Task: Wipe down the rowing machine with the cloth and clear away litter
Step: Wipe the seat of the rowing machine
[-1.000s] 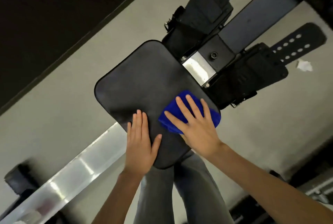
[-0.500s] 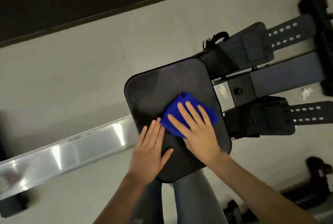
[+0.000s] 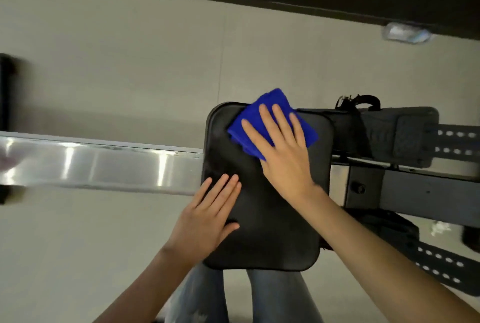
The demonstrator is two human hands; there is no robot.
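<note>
Here, R hand presses blue cloth on seat.

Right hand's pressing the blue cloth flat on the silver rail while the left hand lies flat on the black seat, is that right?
No. The head view shows the right hand pressing the blue cloth flat on the black seat, at its far edge, not on the silver rail. The left hand does lie flat on the seat.

right hand slides the blue cloth up to the seat's far edge, left hand shifts toward the rail-side edge
</note>
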